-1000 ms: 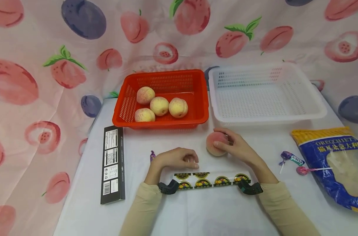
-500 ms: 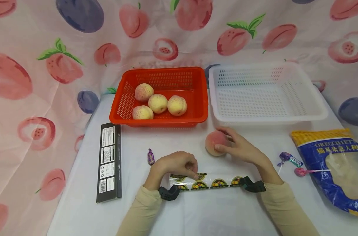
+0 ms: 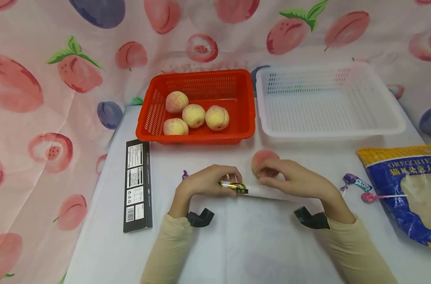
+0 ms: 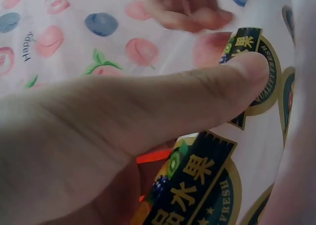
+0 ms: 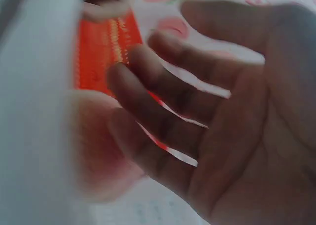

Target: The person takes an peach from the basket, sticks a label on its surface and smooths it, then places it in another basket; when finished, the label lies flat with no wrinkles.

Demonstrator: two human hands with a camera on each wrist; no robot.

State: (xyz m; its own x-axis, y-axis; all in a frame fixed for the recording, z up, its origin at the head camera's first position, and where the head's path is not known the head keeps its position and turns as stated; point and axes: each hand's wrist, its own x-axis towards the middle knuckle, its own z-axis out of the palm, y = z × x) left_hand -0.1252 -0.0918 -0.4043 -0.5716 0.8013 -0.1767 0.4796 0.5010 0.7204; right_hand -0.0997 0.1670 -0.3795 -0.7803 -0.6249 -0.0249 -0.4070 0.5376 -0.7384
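Apparently lifting: left hand (image 3: 209,182) pinches sheet (image 3: 241,189); right hand (image 3: 296,179), fingers apart near peach (image 3: 262,157), likely required next to steady the sheet

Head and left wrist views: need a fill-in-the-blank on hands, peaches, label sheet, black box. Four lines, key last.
1. The red basket holds ____ peaches.
2. In the left wrist view, the left hand's ____ lies across the label sheet.
3. Exactly ____ loose peach lies outside the red basket, by the right hand.
4. In the head view, the black box lies to the ____ of both hands.

Missing words: four; thumb; one; left.
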